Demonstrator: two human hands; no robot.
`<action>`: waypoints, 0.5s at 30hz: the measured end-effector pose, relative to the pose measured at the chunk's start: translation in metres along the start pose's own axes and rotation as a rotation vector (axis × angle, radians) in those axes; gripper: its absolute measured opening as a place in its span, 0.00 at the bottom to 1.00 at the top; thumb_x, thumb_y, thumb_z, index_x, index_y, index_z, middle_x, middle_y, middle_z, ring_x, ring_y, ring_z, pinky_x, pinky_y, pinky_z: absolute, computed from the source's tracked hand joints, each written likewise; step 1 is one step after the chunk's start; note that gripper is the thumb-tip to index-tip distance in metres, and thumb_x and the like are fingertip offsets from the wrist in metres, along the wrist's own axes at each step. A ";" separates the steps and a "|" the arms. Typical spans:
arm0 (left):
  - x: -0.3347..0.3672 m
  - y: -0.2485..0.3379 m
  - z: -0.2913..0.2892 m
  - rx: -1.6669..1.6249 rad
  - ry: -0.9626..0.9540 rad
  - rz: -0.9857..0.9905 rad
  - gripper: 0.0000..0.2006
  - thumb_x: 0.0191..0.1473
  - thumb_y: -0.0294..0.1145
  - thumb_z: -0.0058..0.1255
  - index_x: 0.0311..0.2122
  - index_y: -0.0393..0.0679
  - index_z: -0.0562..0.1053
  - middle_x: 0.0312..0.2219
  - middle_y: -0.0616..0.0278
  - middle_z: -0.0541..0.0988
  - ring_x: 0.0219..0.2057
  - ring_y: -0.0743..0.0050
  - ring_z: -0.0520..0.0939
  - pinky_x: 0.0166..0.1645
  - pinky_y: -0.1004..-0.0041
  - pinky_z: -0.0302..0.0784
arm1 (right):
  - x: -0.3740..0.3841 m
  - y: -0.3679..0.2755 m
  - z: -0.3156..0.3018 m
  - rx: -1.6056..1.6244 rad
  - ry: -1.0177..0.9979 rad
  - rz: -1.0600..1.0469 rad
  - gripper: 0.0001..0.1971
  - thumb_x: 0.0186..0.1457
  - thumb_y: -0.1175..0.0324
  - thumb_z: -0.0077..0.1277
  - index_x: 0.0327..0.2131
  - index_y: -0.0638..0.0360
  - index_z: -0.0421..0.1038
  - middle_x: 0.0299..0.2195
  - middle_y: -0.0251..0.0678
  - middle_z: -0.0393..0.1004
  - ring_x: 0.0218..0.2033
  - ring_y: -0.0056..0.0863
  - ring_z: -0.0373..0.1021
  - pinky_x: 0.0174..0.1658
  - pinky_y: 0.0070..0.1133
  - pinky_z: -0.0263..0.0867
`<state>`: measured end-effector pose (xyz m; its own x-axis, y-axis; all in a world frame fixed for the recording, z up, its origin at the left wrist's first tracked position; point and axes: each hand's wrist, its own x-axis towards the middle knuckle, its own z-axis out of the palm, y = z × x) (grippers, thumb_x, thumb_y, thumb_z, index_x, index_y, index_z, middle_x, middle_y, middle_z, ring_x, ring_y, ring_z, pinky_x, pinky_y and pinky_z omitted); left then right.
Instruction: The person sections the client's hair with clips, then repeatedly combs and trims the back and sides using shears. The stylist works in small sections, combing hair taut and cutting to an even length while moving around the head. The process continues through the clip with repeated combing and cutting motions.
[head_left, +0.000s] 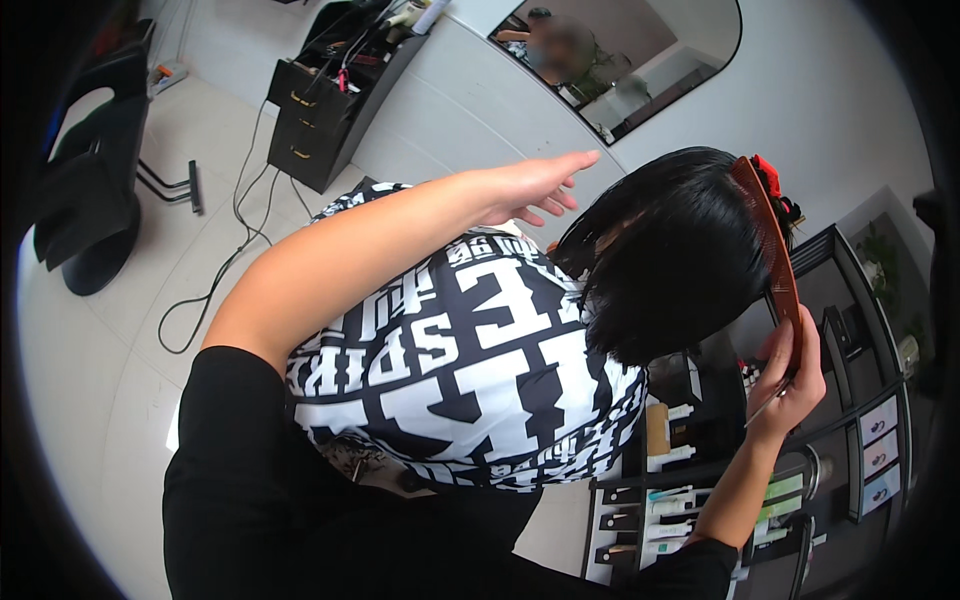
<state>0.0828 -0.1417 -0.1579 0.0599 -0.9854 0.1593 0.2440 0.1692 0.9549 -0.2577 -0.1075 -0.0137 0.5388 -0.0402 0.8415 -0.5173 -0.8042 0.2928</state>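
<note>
A person sits before me in a black-and-white printed cape (480, 370), their dark, straight, chin-length hair (680, 260) turned toward the right. My right hand (795, 380) grips the end of an orange-brown comb (772, 235), whose teeth lie against the hair at the crown. A thin metal piece sticks out of the same hand; its kind is too hidden to tell. Beyond the comb, a red hair clip (767, 176) shows on the head. My left hand (540, 190) hovers above the cape beside the hair, fingers stretched and apart, holding nothing.
At the upper left stands a black drawer cabinet (310, 125) with tools and cords on top; a cable (215, 285) trails over the floor. A black salon chair (95, 190) is at far left. A wall mirror (640, 85) hangs ahead. Shelves with bottles (670, 520) fill the lower right.
</note>
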 end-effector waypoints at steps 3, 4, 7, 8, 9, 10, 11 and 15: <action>0.014 0.004 0.010 0.067 -0.087 -0.036 0.51 0.54 0.80 0.33 0.60 0.34 0.58 0.47 0.46 0.75 0.47 0.68 0.77 0.54 0.67 0.70 | -0.001 -0.005 0.003 -0.047 -0.013 0.020 0.12 0.64 0.76 0.50 0.49 0.67 0.75 0.26 0.32 0.75 0.22 0.12 0.67 0.27 0.11 0.62; 0.021 0.002 0.010 0.049 -0.124 -0.053 0.52 0.54 0.80 0.32 0.60 0.33 0.58 0.44 0.47 0.77 0.43 0.69 0.77 0.52 0.68 0.71 | -0.003 -0.007 0.003 -0.065 -0.031 0.032 0.12 0.64 0.76 0.50 0.49 0.67 0.75 0.26 0.32 0.75 0.21 0.12 0.67 0.27 0.12 0.62; 0.030 0.003 0.009 -0.001 -0.226 -0.095 0.51 0.55 0.80 0.28 0.57 0.32 0.64 0.36 0.52 0.80 0.35 0.71 0.79 0.47 0.71 0.74 | -0.005 -0.017 0.006 -0.118 -0.084 0.026 0.11 0.63 0.77 0.50 0.47 0.68 0.76 0.22 0.32 0.71 0.20 0.14 0.66 0.26 0.13 0.59; 0.029 0.004 0.010 -0.016 -0.263 -0.109 0.51 0.55 0.80 0.27 0.54 0.32 0.67 0.34 0.54 0.81 0.32 0.72 0.79 0.45 0.72 0.74 | -0.007 -0.023 0.006 -0.131 -0.116 0.037 0.11 0.60 0.80 0.50 0.45 0.69 0.76 0.21 0.33 0.72 0.20 0.18 0.65 0.26 0.16 0.59; 0.027 0.004 0.012 -0.035 -0.305 -0.124 0.51 0.55 0.80 0.25 0.51 0.32 0.70 0.31 0.55 0.81 0.30 0.72 0.79 0.44 0.73 0.75 | -0.010 -0.026 0.004 -0.151 -0.144 -0.020 0.12 0.58 0.82 0.50 0.45 0.69 0.76 0.21 0.34 0.73 0.19 0.21 0.65 0.28 0.18 0.60; 0.025 0.005 0.014 -0.023 -0.294 -0.110 0.51 0.55 0.81 0.25 0.47 0.32 0.72 0.32 0.55 0.81 0.31 0.72 0.79 0.43 0.74 0.75 | -0.013 -0.028 0.002 -0.170 -0.172 -0.078 0.12 0.55 0.83 0.50 0.44 0.69 0.76 0.21 0.35 0.73 0.19 0.24 0.64 0.29 0.20 0.60; 0.022 0.007 0.016 -0.011 -0.282 -0.096 0.51 0.55 0.81 0.24 0.44 0.33 0.75 0.32 0.55 0.81 0.31 0.72 0.79 0.43 0.74 0.75 | -0.018 -0.028 0.003 -0.135 -0.187 -0.138 0.15 0.49 0.85 0.51 0.43 0.70 0.76 0.23 0.36 0.75 0.19 0.29 0.65 0.30 0.22 0.61; 0.022 0.008 0.010 -0.017 -0.350 -0.069 0.51 0.53 0.83 0.25 0.37 0.35 0.78 0.32 0.53 0.81 0.34 0.70 0.81 0.44 0.74 0.76 | -0.048 -0.027 0.001 -0.134 -0.378 -0.315 0.19 0.40 0.79 0.53 0.41 0.69 0.77 0.25 0.37 0.75 0.24 0.31 0.72 0.36 0.28 0.61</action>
<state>0.0766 -0.1622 -0.1439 -0.2919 -0.9407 0.1731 0.2517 0.0990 0.9627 -0.2693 -0.0845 -0.0618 0.8725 -0.0403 0.4870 -0.3586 -0.7297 0.5822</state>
